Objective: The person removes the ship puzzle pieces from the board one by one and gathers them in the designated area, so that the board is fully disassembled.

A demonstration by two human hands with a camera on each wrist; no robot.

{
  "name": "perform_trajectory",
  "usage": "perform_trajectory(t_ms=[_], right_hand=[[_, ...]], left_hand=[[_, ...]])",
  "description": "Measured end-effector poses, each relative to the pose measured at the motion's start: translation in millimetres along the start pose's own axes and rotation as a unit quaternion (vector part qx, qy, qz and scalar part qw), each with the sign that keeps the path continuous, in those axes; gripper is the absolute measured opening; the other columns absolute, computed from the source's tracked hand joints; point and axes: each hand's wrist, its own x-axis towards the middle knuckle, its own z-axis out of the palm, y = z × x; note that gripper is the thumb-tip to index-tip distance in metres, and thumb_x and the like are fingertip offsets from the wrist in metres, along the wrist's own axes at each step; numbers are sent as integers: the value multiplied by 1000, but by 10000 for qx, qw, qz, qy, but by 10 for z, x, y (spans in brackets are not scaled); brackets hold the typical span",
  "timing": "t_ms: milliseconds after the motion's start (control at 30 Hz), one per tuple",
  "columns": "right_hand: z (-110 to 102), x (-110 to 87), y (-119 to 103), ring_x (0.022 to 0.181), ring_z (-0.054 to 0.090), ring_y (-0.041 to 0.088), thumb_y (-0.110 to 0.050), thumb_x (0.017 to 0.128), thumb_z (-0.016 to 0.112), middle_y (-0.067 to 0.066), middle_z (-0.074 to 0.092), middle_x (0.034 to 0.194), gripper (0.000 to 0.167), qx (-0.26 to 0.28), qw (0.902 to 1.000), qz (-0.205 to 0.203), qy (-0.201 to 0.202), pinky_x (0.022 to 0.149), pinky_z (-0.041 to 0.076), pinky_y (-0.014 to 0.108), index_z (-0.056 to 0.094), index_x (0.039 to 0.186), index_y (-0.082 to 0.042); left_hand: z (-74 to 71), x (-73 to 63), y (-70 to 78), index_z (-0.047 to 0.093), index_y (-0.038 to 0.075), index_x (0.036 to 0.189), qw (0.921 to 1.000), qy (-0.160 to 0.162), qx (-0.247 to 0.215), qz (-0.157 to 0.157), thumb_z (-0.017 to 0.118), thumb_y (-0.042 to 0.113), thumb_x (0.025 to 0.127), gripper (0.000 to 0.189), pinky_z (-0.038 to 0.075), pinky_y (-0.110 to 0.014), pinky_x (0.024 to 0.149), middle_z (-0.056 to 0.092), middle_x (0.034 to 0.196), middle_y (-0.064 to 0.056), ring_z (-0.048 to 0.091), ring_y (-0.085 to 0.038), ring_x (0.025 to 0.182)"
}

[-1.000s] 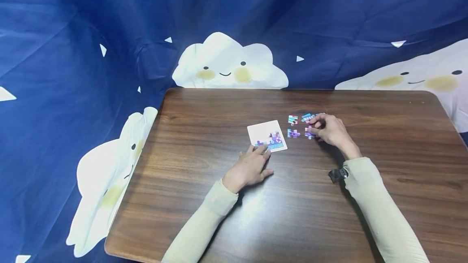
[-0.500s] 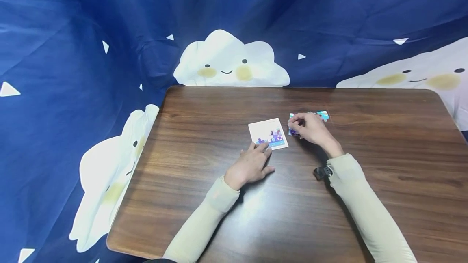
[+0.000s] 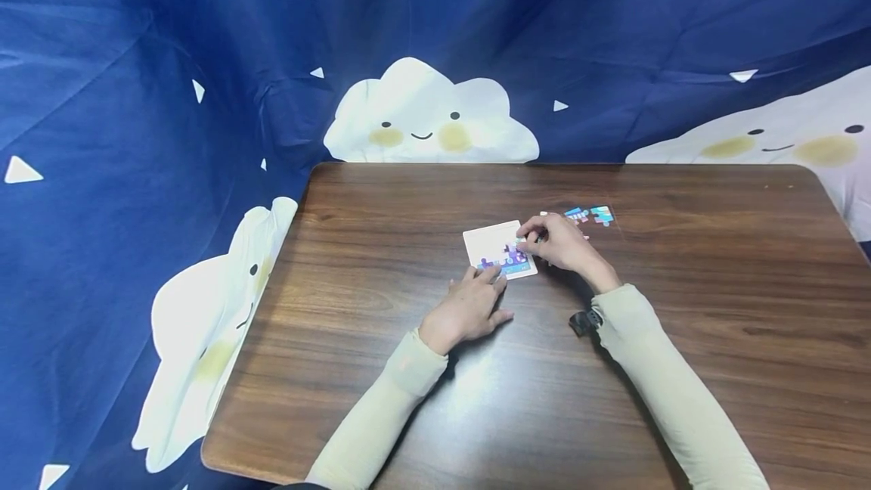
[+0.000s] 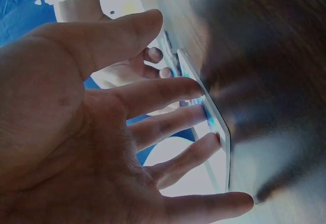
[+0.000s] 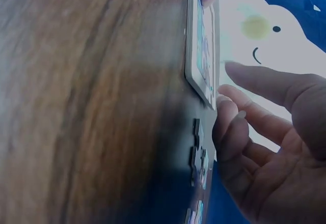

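Note:
A square white puzzle board (image 3: 486,234), its lower part filled with purple and blue pieces, lies on the wooden table. My left hand (image 3: 466,311) rests at the board's near edge with fingers spread; in the left wrist view the fingertips (image 4: 193,87) touch that edge. Above the board's right side, my right hand (image 3: 559,240) has thumb and forefinger close together. A puzzle piece (image 3: 521,238) shows as a small coloured bit at those fingertips, mostly hidden. Loose puzzle pieces (image 3: 602,215) lie right of the board, some partly covered by the right hand.
Beyond the table (image 3: 714,286) hangs a blue curtain (image 3: 272,13) printed with white clouds and triangles. In the right wrist view, loose pieces (image 5: 197,152) lie flat just past the board's corner.
My right hand has moved left from the loose pieces to the board's right side, uncovering the far-right pieces. The left hand has stayed at the board's near edge.

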Motion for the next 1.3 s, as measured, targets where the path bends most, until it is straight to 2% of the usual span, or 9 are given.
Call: perform_trajectory(t_ms=[200, 533, 800, 1033, 1300], right_hand=[[17, 9, -52, 62, 55, 11, -18, 89, 83, 7, 68, 86, 30, 9, 9993, 162, -347, 61, 44, 27, 75, 115, -5], [18, 30, -63, 67, 54, 14, -8, 87, 83, 6, 66, 82, 28, -149, 9992, -126, -349, 70, 44, 31, 77, 115, -8], [6, 40, -75, 62, 54, 14, -4, 89, 79, 8, 65, 86, 27, 18, 9986, -127, -508, 56, 47, 28, 75, 115, -6], [44, 42, -102, 68, 55, 15, -6, 88, 81, 8, 64, 86, 27, -7, 9987, -47, -510, 64, 46, 28, 76, 114, -7], [100, 35, -108, 82, 55, 19, -5, 87, 81, 10, 63, 88, 25, -186, 9990, -201, -357, 77, 42, 33, 76, 112, -8]], left_hand=[[7, 21, 5, 45, 13, 158, 10000, -7, 44, 12, 58, 49, 104, 66, 48, -66, 110, 33, 172, -5, 40, -34, 150], [-11, 27, 4, 46, 13, 158, 10000, 40, 57, 32, 58, 48, 105, 65, 49, -66, 109, 33, 171, -6, 40, -34, 149], [-27, 38, 6, 46, 13, 158, 10000, 48, 65, 48, 57, 48, 105, 65, 48, -66, 109, 33, 172, -5, 39, -33, 150], [-31, 19, 13, 45, 14, 159, 9999, -26, 107, 19, 56, 49, 105, 65, 49, -66, 109, 33, 172, -5, 39, -34, 150], [0, 13, 6, 45, 14, 159, 10000, -42, 64, -22, 56, 50, 105, 66, 48, -67, 109, 33, 172, -5, 39, -34, 150]])
